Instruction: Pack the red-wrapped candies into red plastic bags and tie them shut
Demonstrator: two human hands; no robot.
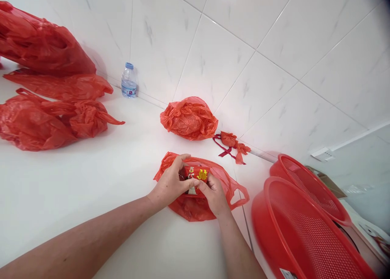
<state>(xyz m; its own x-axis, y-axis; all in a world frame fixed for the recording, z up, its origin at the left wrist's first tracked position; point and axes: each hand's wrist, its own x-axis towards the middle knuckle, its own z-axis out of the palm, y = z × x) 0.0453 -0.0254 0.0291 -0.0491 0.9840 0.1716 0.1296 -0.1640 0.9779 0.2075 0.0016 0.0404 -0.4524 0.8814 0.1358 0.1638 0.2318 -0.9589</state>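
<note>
Both my hands hold a small red box [195, 174] printed with a gold emblem and a figure. My left hand [170, 182] grips its left end from above, and my right hand [215, 194] presses on its lower right side. The box sits at the mouth of a red plastic carrier bag [195, 209], which lies flat on the white surface under my hands. The box's lower part is hidden by my fingers and the bag.
A bunched red plastic bag [189, 118] and a small knotted red bag with dark red ribbon [233, 141] lie by the white tiled wall. More red bags [36, 124] heap at left beside a water bottle [128, 81]. Two red mesh basins [292, 238] stand at right.
</note>
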